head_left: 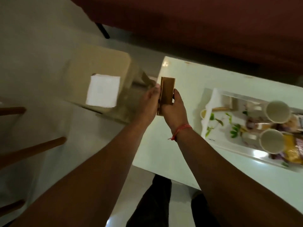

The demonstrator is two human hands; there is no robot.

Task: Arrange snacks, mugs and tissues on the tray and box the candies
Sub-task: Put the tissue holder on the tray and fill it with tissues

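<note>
Holding a small brown wooden box (166, 94) between both hands, the person keeps it in the air just off the worktop's left edge, near that edge's far corner. The left hand (150, 104) presses along the box's left side with its fingers (156, 90) closed against it; the right hand (174, 108) wraps the lower right part, thumb up the right side, so both grips are tight on the box. A red thread (181, 131) circles the right wrist.

On the white worktop (164, 153), toward its right edge, sits a white tray (211, 115) printed with green leaves. Two pale mugs stand upright on the tray: a far mug (277, 111) and a near mug (271, 140), close together. Beside them at the tray's right end lie blurred snack packets (291, 153), yellow and purple; what they are exactly cannot be told.

Left of the worktop, apart from it, stands a beige stool (101, 63) with a white stack of tissues (103, 91) lying flat on its seat. A dark red sofa (213, 30) runs beyond the worktop's far edge.
</note>
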